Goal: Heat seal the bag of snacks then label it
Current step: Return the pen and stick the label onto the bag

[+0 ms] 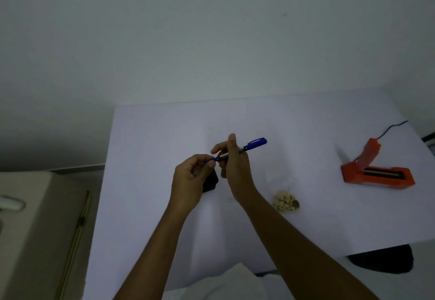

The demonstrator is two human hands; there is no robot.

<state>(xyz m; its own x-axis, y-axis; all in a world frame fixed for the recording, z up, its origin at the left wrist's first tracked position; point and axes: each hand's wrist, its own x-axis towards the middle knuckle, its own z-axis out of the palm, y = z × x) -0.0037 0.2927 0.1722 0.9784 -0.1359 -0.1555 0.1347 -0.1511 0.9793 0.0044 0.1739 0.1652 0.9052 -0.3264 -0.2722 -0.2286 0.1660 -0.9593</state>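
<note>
Blue marker (244, 149) held above the white worktop (306, 217), long axis running lower-left to upper-right, capped end up-right. Right hand (233, 165) wrapped round its barrel; left hand (190, 177) pinched shut on the lower-left tip end, tip detail hidden. Black object (210, 182) mostly hidden behind left hand. Clear snack bag (286, 202), outline hard to see, lies right of the forearm. Orange heat sealer (376, 172) open, far right.

Heat sealer (376, 172) right, snacks (286, 203) nearer; left table (146, 149) bare
</note>
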